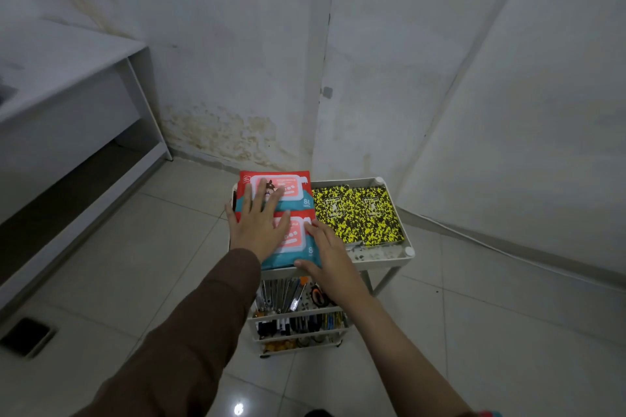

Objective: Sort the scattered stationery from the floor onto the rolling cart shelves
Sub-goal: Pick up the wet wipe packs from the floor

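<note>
A white rolling cart point(389, 262) stands on the tiled floor by the wall corner. On its top shelf lie two red and teal wet-wipe packs, the far pack point(291, 188) and the near pack point(298, 240), beside two yellow-and-black patterned notebooks point(366, 213) on the right. My left hand point(259, 223) lies flat with straight fingers across both packs. My right hand point(330, 256) rests with fingers extended on the near pack's right edge. The middle shelf holds several metal tools and pens point(288, 294); lower shelves hold markers and small items point(301, 323).
A white desk or shelf unit point(78, 105) stands along the left wall. A dark floor drain point(25, 337) sits at the lower left. A white cable point(491, 245) runs along the right wall's base. Stained walls close in behind the cart.
</note>
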Tool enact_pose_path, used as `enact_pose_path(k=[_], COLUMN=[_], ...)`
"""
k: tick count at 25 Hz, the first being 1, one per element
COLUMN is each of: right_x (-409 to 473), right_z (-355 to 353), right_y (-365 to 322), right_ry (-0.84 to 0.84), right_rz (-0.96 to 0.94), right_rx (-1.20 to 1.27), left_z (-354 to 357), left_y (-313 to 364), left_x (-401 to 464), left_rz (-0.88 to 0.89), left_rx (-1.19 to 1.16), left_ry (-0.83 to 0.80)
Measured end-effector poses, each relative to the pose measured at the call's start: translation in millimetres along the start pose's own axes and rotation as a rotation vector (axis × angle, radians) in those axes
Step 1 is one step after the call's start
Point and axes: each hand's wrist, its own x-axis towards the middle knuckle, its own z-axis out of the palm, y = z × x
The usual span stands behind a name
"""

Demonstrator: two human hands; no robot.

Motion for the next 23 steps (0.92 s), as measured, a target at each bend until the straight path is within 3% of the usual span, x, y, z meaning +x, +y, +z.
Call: enact_pose_path(k=[6, 13, 17, 23], right_x=[3.4, -5.8, -25.7, -90.8], right_z=[1.1, -8.3, -38.0, -121.0], right_y=[-0.9, 6.6, 29.2, 103.9], right_ry=[-0.003, 0.002, 0.232, 0.493], right_rz=[0.016, 0.010, 0.005, 0.081], right_rx=[-0.039, 0.210, 0.285, 0.346], left_z=[11.6, -1.8, -8.2, 19.6], left_y=[-7.4, 4.8, 39.7, 176.6], left_x=[-0.5, 4.0, -1.2, -43.8], left_rz=[-0.049, -0.104, -0.070, 0.227], left_rx=[-0.017, 0.030, -0.044, -0.318], left_ry=[0.047, -0.005, 0.125, 0.244])
